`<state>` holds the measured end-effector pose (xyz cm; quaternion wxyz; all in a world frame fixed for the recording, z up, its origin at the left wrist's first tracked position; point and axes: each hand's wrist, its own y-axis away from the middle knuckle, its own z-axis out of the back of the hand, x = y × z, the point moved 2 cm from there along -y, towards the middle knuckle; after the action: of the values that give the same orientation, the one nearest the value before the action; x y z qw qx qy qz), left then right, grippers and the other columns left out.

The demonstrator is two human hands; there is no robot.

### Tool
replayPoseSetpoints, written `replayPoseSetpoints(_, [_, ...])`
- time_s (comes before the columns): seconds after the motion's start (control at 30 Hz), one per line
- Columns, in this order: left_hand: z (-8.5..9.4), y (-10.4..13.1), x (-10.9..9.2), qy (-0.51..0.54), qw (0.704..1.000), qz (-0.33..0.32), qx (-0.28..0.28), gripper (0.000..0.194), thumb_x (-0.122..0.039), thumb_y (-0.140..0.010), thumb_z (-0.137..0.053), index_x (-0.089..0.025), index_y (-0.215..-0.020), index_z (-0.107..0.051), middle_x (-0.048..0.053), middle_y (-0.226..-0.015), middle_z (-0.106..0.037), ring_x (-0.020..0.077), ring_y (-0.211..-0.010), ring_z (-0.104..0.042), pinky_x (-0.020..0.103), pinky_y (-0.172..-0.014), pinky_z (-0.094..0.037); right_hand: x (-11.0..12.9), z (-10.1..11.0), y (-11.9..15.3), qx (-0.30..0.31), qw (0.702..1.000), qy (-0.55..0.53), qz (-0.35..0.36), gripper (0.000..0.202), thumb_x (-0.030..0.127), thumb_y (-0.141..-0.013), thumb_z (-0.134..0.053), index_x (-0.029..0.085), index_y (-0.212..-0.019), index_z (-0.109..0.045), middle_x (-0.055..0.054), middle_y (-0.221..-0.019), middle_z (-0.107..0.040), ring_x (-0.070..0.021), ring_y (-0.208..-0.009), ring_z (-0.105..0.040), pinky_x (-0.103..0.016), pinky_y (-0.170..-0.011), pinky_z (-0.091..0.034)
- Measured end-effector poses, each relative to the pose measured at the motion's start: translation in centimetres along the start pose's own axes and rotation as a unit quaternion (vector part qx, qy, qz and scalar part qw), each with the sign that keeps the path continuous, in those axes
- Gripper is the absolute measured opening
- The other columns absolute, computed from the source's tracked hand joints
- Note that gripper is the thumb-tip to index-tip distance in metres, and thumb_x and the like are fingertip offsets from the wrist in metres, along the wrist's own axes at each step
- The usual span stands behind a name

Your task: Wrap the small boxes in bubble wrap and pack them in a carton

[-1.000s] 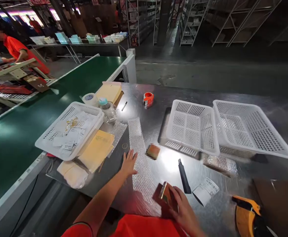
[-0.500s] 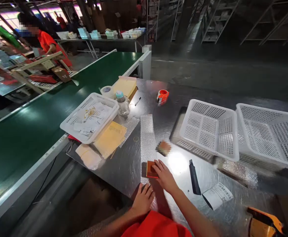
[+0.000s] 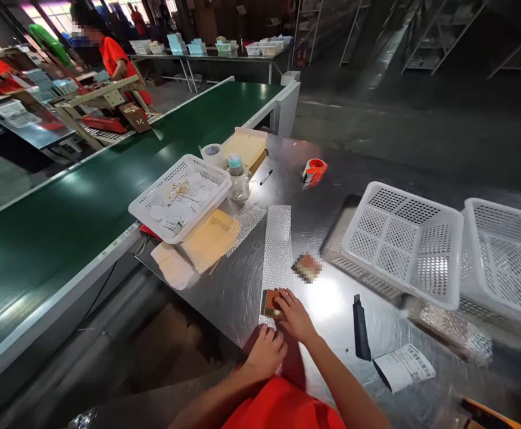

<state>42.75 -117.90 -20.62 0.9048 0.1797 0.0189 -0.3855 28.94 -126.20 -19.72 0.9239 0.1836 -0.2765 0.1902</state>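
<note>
A strip of bubble wrap (image 3: 278,253) lies lengthwise on the metal table. On its near end rests a small flat orange-brown box (image 3: 270,302) with a dark left edge. My right hand (image 3: 293,316) is closed on the right side of this box, fingers over its top. My left hand (image 3: 267,350) is just nearer to me, at the near end of the strip, its fingers stretched out and apart. Beyond my right hand lies a small reddish-brown item (image 3: 307,267), blurred out. A black box cutter (image 3: 361,328) and a curled printed label (image 3: 403,367) lie to the right.
White plastic baskets (image 3: 403,238) stand on the right. A basket of papers (image 3: 180,199), yellow envelopes (image 3: 213,238) and a bottle (image 3: 239,179) are on the left. An orange tape dispenser (image 3: 315,171) sits farther back. A green conveyor belt (image 3: 108,185) runs alongside; a co-worker (image 3: 119,62) stands beyond it.
The view has swung left, so things appear farther right. My right hand still holds the box, whose top looks less red and whose dark side part shows narrower. My left hand stays close by.
</note>
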Motion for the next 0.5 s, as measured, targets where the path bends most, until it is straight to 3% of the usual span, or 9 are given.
replayPoseSetpoints(0.13, [0.29, -0.87, -0.21, -0.041, 0.999, -0.033, 0.007, 0.032, -0.024, -0.098, -0.042, -0.015, -0.119, -0.065, 0.016, -0.126, -0.062, 0.0315, -0.116, -0.058, 0.056, -0.108, -0.034, 0.03, 0.31, -0.2, 0.003, 1.0, -0.018, 0.011, 0.065, -0.001, -0.064, -0.055, 0.013, -0.127, -0.053, -0.014, -0.156, -0.035, -0.0286, -0.147, -0.022, -0.046, -0.12, -0.025])
replayPoseSetpoints(0.27, [0.36, -0.75, -0.35, -0.069, 0.995, -0.066, 0.014, 0.037, -0.026, -0.099, -0.038, -0.012, -0.122, -0.062, 0.02, -0.124, -0.064, 0.031, -0.118, -0.058, 0.054, -0.105, -0.037, -0.26, -0.12, -0.37, 0.001, 1.0, -0.021, 0.004, 0.065, -0.001, -0.066, -0.055, 0.013, -0.129, -0.051, -0.013, -0.157, -0.033, -0.0283, -0.147, -0.021, -0.045, -0.12, -0.026])
replayPoseSetpoints(0.5, [0.57, -1.01, -0.73, -0.132, 0.981, -0.143, -0.019, 0.036, -0.022, -0.098, -0.039, -0.007, -0.116, -0.066, 0.024, -0.117, -0.067, 0.0326, -0.109, -0.064, 0.052, -0.094, -0.044, -0.39, 0.22, -0.24, 0.013, 1.0, -0.014, 0.007, 0.063, 0.007, -0.071, -0.062, 0.019, -0.131, -0.049, -0.011, -0.159, -0.03, -0.0323, -0.147, -0.022, -0.054, -0.115, -0.031])
